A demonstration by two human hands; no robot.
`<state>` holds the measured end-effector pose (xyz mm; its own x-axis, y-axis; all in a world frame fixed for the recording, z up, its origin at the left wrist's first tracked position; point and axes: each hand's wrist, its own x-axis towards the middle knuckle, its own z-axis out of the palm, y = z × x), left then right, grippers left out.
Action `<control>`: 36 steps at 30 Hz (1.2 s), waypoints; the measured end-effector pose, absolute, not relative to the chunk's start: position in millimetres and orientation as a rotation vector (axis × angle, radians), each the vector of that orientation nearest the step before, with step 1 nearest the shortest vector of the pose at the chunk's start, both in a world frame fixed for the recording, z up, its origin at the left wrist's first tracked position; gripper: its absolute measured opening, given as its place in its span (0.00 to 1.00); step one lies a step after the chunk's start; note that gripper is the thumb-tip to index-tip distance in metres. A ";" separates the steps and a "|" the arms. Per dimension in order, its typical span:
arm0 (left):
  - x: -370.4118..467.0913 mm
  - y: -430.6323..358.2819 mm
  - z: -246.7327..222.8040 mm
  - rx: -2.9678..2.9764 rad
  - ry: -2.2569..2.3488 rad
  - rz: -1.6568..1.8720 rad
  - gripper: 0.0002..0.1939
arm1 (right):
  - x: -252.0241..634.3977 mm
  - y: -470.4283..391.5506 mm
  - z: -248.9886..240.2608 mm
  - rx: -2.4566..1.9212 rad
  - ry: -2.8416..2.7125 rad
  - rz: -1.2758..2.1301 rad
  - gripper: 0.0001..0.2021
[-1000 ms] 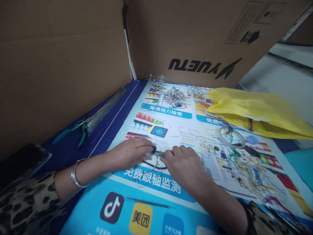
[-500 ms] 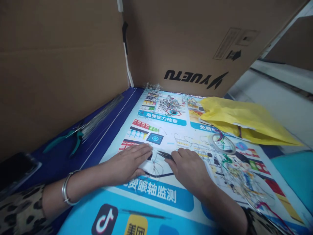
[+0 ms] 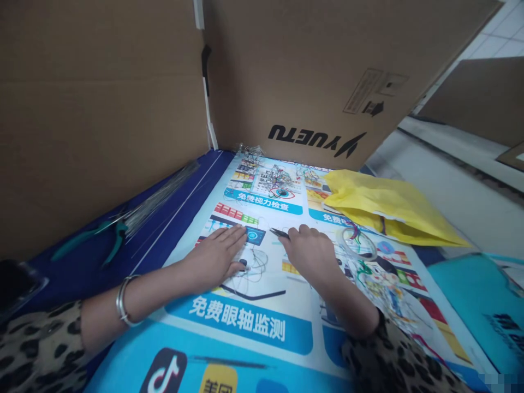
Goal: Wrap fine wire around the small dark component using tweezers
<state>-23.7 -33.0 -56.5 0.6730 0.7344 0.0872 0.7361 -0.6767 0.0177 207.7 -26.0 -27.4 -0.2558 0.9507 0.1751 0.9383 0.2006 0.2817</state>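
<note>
My left hand [image 3: 216, 259] lies flat, palm down, on the printed sheet [image 3: 239, 314], fingers stretched out to the upper right. Beside its thumb is a loose tangle of thin wire [image 3: 254, 267]. To the right, my right hand [image 3: 309, 251] is closed round small dark tweezers or pliers [image 3: 279, 233], whose pointed tips face left, a short way from my left fingertips. Whether the tips hold anything is too small to tell.
Cardboard walls [image 3: 286, 65] stand behind and at the left. Teal-handled pliers [image 3: 117, 240] and a bundle of thin wires [image 3: 159, 196] lie left. A yellow bag [image 3: 388, 204], a tape roll [image 3: 358, 243] and more wire tangles lie right; a phone [image 3: 20, 284] is lower left.
My right hand has moved away from the wire tangle, up the sheet, with the tool. My left hand has slid slightly up and left, uncovering more of the tangle. The camera view has shifted.
</note>
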 end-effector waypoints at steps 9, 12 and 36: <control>-25.6 -34.7 -58.7 -2.875 -1.285 -0.233 0.27 | 210.2 -23.4 -29.1 1.893 2.403 0.513 0.16; -25.6 -35.4 -55.9 -2.889 -1.303 -0.270 0.27 | 210.5 -22.7 -29.2 1.893 2.417 0.515 0.16; -30.4 -38.0 -44.2 -2.970 -1.270 -0.535 0.20 | 210.2 -34.8 -41.8 1.855 2.677 0.619 0.15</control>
<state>-30.4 -38.0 -44.2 0.6473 0.7221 0.2439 0.6788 -0.6917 0.2463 210.2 -34.8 -41.8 -0.3634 0.8645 0.3473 0.9292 0.3093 0.2024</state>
